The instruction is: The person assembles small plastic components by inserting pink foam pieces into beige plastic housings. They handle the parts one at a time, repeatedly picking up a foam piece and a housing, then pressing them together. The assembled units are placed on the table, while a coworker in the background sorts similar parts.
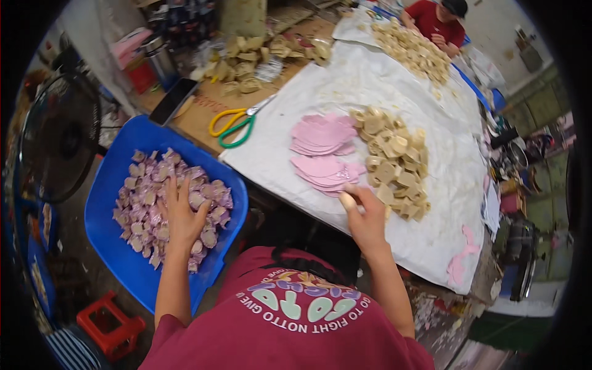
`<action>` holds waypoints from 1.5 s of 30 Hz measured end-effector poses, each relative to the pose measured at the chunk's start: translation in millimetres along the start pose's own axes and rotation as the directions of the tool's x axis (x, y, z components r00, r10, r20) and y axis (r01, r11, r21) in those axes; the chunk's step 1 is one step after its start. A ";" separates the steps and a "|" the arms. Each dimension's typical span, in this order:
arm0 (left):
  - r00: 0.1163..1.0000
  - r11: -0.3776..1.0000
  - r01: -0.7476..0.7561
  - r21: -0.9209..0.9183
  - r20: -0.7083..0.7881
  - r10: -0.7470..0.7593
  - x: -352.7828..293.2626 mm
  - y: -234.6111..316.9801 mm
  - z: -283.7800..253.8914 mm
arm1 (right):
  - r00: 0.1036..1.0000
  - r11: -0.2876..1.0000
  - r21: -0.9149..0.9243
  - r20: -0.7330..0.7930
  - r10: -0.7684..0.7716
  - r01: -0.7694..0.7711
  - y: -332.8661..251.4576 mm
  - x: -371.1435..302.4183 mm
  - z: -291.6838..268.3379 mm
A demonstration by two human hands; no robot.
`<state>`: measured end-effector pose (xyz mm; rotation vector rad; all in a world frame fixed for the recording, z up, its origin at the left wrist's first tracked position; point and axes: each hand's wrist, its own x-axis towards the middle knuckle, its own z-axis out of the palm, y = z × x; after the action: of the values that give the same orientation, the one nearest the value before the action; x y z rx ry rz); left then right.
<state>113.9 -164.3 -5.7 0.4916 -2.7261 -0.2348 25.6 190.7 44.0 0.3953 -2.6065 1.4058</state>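
Note:
My left hand [184, 216] rests with spread fingers on a heap of small purple-wrapped pieces [145, 200] with pale beige faces. These lie in a large blue plastic basin [102, 243]. Over the white-covered table, my right hand [368, 219] has its fingers curled together at the near edge of the pink cut-out sheets [325, 169], which lie in two overlapping fans. Something pale shows at its thumb and fingertips, too unclear to name. Right beside it is a pile of beige moulded pieces [398, 163].
Scissors [237, 123] with yellow and green handles and a phone [174, 102] lie on the table's left part. More beige pieces [246, 58] sit behind. A person [435, 24] in red works at the far end. A red stool [111, 324] and a fan [61, 139] stand left.

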 end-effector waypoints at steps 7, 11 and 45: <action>0.848 0.559 -0.508 -0.655 -0.266 0.459 45.8 161.4 11.5 | 0.983 0.905 -0.390 0.128 -0.128 0.169 19.6 63.2 33.9; 0.774 0.422 -0.489 -0.763 -0.157 0.613 30.5 185.8 35.4 | 0.986 0.910 -0.391 0.138 -0.089 0.137 29.1 66.2 38.9; 0.939 0.502 -0.231 -0.833 -0.056 0.340 52.2 217.0 27.6 | 0.972 0.729 0.668 -0.041 0.232 -0.146 17.9 57.9 19.9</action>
<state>-8.5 20.1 33.8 -0.2761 -2.3375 -1.4192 -35.2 174.3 33.7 0.1002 -2.0040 2.3392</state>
